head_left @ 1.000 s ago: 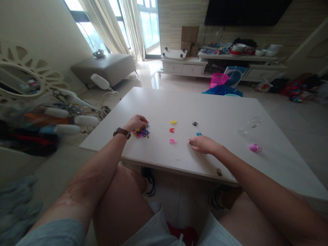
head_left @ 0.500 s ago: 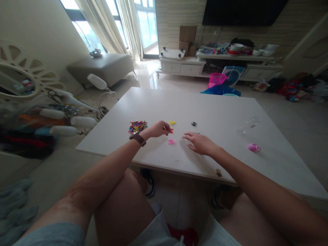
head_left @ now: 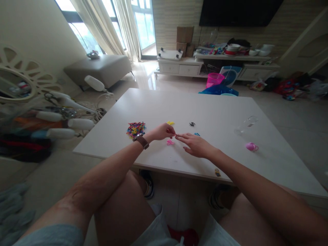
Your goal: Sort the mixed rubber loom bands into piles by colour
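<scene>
Head view: my left hand [head_left: 166,131] is pinched on what seems a small reddish piece [head_left: 175,135], near the pink pieces [head_left: 170,142]. My right hand [head_left: 196,145] is empty, fingers loosely spread. The multicoloured pile [head_left: 135,128] lies beside my left wrist.

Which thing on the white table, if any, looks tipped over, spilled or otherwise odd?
The clear container on the right of the table seems to lie on its side rather than stand. Nothing looks plainly spilled.
</scene>
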Available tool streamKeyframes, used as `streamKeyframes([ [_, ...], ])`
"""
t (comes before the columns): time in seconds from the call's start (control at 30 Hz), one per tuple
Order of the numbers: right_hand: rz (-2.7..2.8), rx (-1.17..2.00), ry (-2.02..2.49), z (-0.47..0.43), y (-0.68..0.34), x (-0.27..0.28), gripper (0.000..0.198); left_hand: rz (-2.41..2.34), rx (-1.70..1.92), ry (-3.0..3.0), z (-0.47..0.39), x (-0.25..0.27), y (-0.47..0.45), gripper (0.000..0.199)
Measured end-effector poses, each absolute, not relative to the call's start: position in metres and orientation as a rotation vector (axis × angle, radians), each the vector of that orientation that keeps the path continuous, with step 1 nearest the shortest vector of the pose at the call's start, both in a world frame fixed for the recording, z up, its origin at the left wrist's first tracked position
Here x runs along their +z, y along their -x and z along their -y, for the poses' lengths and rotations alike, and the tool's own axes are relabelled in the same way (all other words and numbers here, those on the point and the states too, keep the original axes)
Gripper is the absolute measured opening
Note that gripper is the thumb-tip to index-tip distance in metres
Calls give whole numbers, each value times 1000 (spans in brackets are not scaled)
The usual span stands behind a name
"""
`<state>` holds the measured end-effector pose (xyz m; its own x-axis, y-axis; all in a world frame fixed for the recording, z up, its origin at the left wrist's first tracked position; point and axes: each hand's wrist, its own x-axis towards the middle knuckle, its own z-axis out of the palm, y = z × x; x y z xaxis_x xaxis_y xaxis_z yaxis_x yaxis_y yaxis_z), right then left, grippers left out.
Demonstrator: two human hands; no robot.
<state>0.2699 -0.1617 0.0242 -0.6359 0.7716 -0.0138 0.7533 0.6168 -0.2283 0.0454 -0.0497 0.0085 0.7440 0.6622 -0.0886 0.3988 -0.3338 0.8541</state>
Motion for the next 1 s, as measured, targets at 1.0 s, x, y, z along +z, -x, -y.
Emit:
streamKeyframes([
  [1.0,2721,276,1304,159,-273,24,71,-875,384,-2007,53,13,-40,23],
])
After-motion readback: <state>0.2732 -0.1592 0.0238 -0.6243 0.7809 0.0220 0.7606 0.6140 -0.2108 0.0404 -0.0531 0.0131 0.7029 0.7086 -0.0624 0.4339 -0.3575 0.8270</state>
